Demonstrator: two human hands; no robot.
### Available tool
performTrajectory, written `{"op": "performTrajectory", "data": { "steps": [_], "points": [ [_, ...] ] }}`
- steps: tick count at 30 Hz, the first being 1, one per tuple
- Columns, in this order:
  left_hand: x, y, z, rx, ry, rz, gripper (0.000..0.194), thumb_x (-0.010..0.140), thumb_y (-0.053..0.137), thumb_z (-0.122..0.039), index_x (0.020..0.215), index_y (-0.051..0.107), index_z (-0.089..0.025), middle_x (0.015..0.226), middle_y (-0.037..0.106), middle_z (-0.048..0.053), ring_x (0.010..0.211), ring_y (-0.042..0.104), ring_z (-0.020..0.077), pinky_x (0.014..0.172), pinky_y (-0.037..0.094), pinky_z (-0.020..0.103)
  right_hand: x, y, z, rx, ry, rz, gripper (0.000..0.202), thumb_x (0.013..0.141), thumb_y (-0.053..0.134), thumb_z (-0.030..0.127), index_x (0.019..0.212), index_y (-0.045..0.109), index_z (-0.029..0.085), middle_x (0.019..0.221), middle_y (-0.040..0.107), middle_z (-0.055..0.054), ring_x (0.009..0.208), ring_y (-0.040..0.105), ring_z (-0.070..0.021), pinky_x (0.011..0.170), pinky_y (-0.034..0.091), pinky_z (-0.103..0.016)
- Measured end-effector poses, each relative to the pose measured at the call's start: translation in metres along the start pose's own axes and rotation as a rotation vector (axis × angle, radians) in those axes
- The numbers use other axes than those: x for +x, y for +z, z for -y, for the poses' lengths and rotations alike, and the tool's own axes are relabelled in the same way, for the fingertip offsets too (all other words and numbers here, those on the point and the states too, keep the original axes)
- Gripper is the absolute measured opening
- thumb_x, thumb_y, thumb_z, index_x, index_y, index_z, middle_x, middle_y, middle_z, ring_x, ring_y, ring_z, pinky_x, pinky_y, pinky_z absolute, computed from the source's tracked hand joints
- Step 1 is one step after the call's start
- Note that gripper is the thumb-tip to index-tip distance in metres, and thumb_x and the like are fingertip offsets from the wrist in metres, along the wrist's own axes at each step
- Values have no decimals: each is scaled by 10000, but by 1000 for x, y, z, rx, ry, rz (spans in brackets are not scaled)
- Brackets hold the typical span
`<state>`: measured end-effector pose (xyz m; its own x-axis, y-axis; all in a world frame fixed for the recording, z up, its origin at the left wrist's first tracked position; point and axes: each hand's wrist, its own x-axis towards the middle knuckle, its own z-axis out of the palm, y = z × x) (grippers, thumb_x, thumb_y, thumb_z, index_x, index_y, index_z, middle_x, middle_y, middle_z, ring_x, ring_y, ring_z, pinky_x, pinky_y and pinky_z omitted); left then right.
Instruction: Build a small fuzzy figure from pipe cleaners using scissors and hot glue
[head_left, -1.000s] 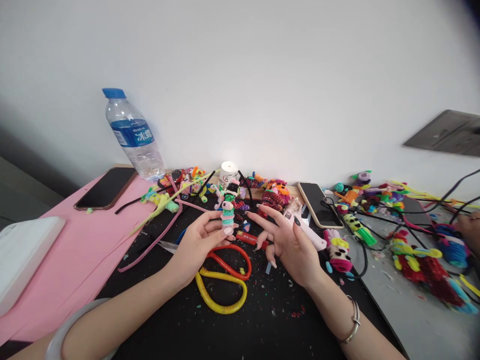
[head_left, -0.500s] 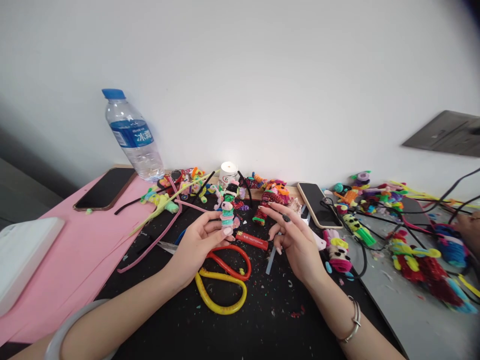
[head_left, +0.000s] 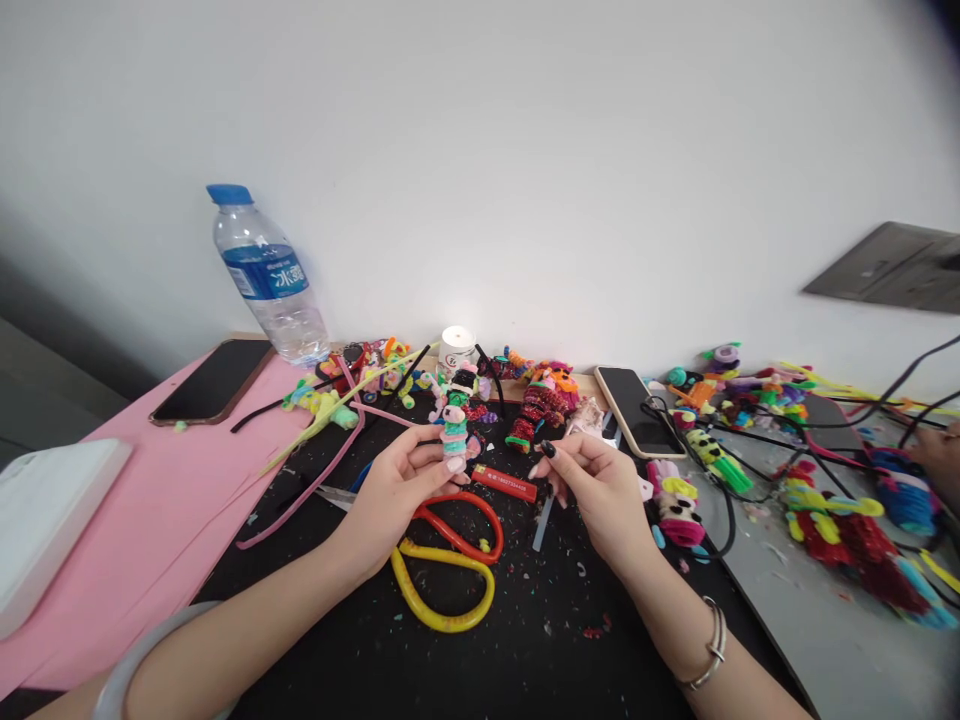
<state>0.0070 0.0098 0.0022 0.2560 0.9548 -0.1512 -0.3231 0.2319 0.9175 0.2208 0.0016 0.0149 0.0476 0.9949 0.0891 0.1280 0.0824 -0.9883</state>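
Note:
My left hand (head_left: 409, 485) pinches a small fuzzy pipe-cleaner figure (head_left: 454, 420) near its base and holds it upright. Its body is banded in turquoise and pink, with green and black at the top. To the right, my right hand (head_left: 592, 490) has thumb and fingertips pressed together; whatever may lie between them is too small to make out. Below my left hand lie scissors (head_left: 444, 628) with one red and one yellow handle, blades partly hidden by that hand. A red lighter-like stick (head_left: 504, 484) and a translucent glue stick (head_left: 542, 525) lie between the hands.
A water bottle (head_left: 274, 280) leans against the wall beside a dark phone (head_left: 214, 382). Pipe-cleaner figures (head_left: 544, 400) line the back near a white cup (head_left: 457, 342). Another phone (head_left: 641, 410), cables and more figures (head_left: 712, 460) lie right. Another person's hand (head_left: 937, 455) shows at the right edge.
My right hand's fingers, stretched out and apart before, have drawn down and closed into a pinch. My left hand keeps the pipe-cleaner figure in nearly the same place.

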Motion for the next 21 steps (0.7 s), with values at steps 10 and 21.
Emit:
{"op": "performTrajectory", "data": {
  "steps": [10,21],
  "points": [
    [0,0,1,-31,13,-5,313,778,669,-223,1053,524,-186,977,681,46,739,636,103,723,525,226,14,-55,1,-1185,-231,-310,327,717,545,223,1035,534,146,977,586,-127,905,551,-274,787,419,-364],
    [0,4,-2,-13,-8,-38,337,755,700,-214,1035,515,-185,866,674,5,736,643,101,724,524,219,16,-54,-18,-1385,113,-162,403,712,522,246,1081,514,85,972,593,-185,907,594,-316,729,432,-361]
  ]
}}
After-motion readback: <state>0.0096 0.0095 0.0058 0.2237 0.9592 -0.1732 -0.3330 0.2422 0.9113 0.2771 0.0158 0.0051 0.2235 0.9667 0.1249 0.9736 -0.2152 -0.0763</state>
